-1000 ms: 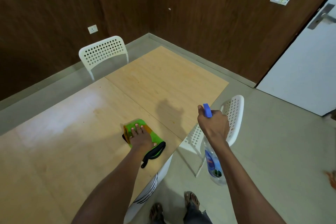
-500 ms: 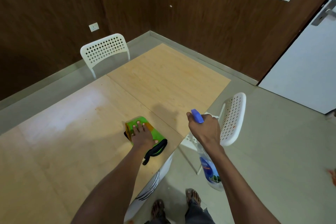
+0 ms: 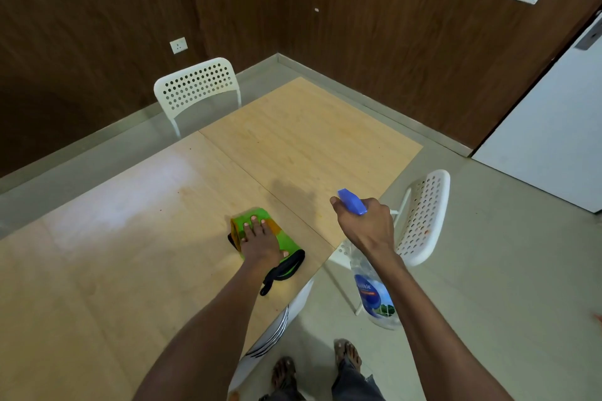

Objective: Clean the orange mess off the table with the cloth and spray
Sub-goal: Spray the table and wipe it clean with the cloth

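A green cloth (image 3: 286, 242) with orange stains and a black edge lies near the front edge of the wooden table (image 3: 130, 238). My left hand (image 3: 259, 242) presses flat on it with straight fingers. My right hand (image 3: 365, 225) grips the neck of a clear spray bottle (image 3: 373, 293) with a blue nozzle, held over the table's front edge with the nozzle pointing left over the table. Faint orange specks (image 3: 321, 215) show on the wood just left of the nozzle.
A white perforated chair (image 3: 198, 85) stands at the table's far side, another (image 3: 423, 215) at the near right beside my right arm. A white chair back (image 3: 277, 329) sits under the front edge. Brown walls and a white door (image 3: 553, 127) surround the space.
My right hand has carried the spray bottle leftward, from beside the chair to over the table's edge. The left hand stays on the cloth.
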